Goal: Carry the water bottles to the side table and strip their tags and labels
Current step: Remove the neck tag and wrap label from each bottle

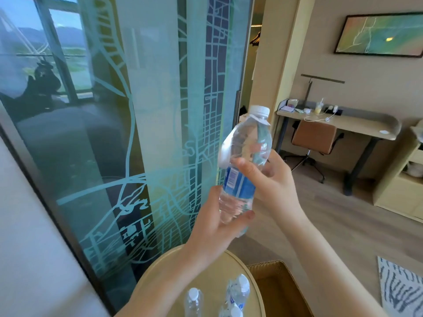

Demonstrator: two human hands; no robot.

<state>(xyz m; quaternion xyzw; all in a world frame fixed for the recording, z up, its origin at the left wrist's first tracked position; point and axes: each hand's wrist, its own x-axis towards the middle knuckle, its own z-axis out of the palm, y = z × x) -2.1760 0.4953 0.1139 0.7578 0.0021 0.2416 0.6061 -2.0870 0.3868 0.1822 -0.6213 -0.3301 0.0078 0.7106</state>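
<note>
I hold a clear water bottle point(245, 156) upright and slightly tilted in mid-air. It has a white cap, a white paper tag point(225, 147) hanging from its neck and a blue label point(239, 184) around its middle. My left hand point(217, 223) grips the bottle's base from below. My right hand point(270, 177) wraps its middle, thumb lying across the top edge of the blue label. Below, on the round side table point(212, 282), stand three more bottles: one bare point(193, 300), one point(239, 291) and another point(233, 312) with blue labels.
A large glass panel with a map pattern point(137, 133) stands to the left. A woven basket point(277, 289) sits right of the side table. A desk point(343, 124) with a brown chair point(313, 138) is at the far right, and a striped rug point(400, 287) lies on the floor.
</note>
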